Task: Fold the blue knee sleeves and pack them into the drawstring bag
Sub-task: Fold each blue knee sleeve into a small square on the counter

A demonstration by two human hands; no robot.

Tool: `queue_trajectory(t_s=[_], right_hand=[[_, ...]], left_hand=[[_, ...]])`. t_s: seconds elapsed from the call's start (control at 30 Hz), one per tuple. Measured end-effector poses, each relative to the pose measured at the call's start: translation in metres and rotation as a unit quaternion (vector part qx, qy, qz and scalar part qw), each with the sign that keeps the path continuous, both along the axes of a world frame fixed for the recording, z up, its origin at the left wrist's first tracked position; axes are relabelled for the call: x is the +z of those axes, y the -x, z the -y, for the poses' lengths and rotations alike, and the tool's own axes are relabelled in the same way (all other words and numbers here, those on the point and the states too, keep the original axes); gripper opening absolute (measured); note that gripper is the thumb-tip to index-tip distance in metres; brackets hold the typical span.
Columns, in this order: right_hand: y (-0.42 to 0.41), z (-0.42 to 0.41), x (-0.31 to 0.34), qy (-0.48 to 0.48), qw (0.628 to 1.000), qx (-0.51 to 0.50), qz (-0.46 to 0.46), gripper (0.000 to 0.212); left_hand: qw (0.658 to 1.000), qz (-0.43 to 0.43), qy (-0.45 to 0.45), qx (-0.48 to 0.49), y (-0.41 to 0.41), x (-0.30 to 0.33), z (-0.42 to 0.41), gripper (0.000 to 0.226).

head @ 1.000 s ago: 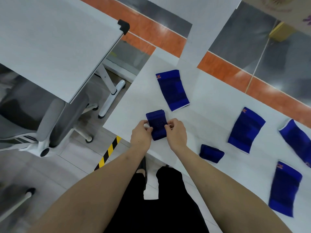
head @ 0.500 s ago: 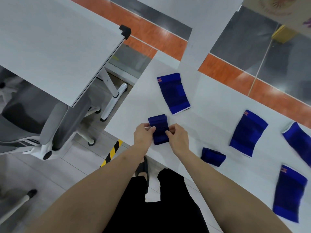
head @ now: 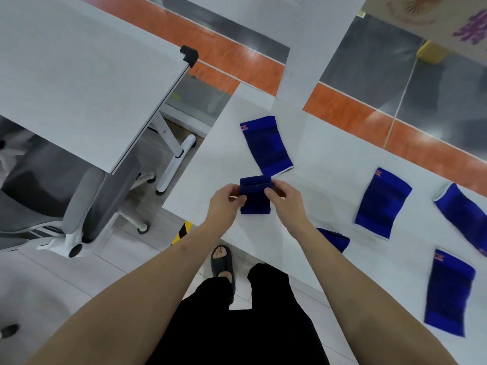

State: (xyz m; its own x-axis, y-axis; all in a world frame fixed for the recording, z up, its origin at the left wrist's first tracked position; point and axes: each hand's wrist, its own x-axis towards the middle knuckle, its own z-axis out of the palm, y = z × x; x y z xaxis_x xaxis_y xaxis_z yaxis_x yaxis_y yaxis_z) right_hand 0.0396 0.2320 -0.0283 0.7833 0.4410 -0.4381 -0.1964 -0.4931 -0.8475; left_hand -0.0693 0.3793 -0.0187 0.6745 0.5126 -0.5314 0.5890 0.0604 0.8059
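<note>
A: What's over on your left?

B: A grey chair (head: pixel 87 204) tucked under a second white desk (head: pixel 79 75), apart from the table (head: pixel 329 164) you're working at.

A: And your hands?

B: Your left hand (head: pixel 224 206) pinches the left edge of a folded sleeve (head: pixel 255 198), fingers (head: pixel 238 200) curled onto the cloth. Your right hand (head: pixel 286 204) grips its right edge the same way. The sleeve sits near the table's front left corner; I can't quite tell whether it rests on the surface or is lifted just off it.

A: Further right?

B: A flat sleeve (head: pixel 266 146) lies just beyond your hands. Another folded bundle (head: pixel 336 239) peeks out beside your right forearm. Three more flat sleeves (head: pixel 382 204) are spread toward the right edge.
</note>
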Motion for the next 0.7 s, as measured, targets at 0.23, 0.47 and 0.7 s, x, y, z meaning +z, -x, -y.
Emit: queue_trajectory(t_s=[0.23, 0.47, 0.7], right_hand=[[0.003, 0.038, 0.001, 0.043, 0.94, 0.154, 0.301, 0.023], [0.024, 0.07, -0.026, 0.127, 0.935, 0.225, 0.245, 0.029], [0.018, 0.059, -0.03, 0.169, 0.954, 0.154, 0.194, 0.035]], left_hand=[[0.977, 0.074, -0.159, -0.121, 0.002, 0.001, 0.003, 0.034], [0.959, -0.002, -0.166, -0.23, 0.023, -0.024, 0.017, 0.028], [0.982, -0.019, -0.112, -0.149, 0.01, -0.028, 0.026, 0.031]])
